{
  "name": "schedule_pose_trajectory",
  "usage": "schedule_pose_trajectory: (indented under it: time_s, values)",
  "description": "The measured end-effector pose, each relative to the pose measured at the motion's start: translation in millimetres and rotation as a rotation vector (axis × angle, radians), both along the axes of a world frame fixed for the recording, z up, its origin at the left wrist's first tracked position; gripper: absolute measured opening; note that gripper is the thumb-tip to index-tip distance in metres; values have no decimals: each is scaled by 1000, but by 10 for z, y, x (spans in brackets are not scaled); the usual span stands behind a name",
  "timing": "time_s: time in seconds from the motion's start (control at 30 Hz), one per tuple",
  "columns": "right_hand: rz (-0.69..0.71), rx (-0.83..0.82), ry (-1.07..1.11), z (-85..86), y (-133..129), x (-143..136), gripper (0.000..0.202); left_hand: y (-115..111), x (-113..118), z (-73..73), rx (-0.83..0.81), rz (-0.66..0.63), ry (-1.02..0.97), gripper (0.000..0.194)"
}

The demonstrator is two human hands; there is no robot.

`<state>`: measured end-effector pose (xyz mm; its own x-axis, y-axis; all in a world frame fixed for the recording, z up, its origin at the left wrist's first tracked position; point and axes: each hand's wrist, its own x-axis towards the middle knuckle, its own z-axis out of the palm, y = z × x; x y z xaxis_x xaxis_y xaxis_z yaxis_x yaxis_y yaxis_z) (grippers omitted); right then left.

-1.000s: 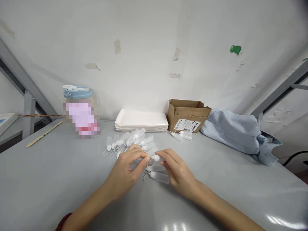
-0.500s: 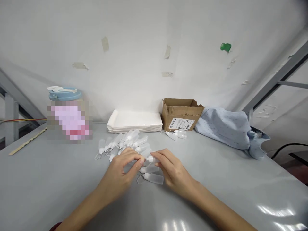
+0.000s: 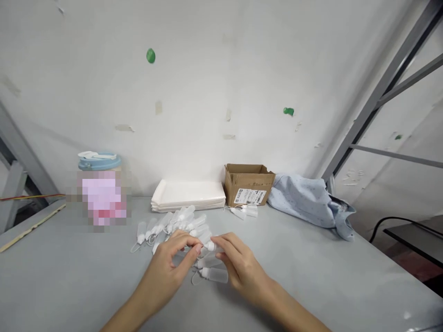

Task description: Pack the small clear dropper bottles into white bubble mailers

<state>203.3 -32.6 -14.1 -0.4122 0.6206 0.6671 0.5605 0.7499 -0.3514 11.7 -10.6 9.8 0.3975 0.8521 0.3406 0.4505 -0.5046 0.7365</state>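
A: Hands?
B: Small bottle (image 3: 210,246) gripped by right hand (image 3: 242,266), fingers curled. Left hand (image 3: 165,266) pinched shut at nozzle end; anything held can't be told.
A: Bottle location?
B: Held over bottle pile (image 3: 185,220).

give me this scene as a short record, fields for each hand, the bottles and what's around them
right hand: holding small bottle
left hand: fingertips closed at that bottle's tip
loose bottles: pile beyond the hands; two more in front of box
box: cardboard, open top, label facing front
left of box: white stack
right of box: pale blue cloth
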Motion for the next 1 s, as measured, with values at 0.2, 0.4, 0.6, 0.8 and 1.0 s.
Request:
schedule_pose_trajectory:
  time_s: [0.2, 0.4, 0.6, 0.8, 1.0]
  values:
    - [-7, -11, 12, -24, -27, -9, 37, -9, -6, -15, -37, 35, 0, 22]
    - [0, -2, 0, -30, 9, 11, 35, 8, 2, -37, -131, -8, 7, 25]
    - [-12, 17, 0, -26, 21, 29, 36, 29, 21, -56, -152, -16, -13, 23]
    - [-37, 55, -19, -13, 43, 42, 35, 34, -4, -15, -189, -10, -27, 20]
    - [-33, 71, -36, -6, 48, 46, 35, 52, -6, -25, -159, -16, -42, 21]
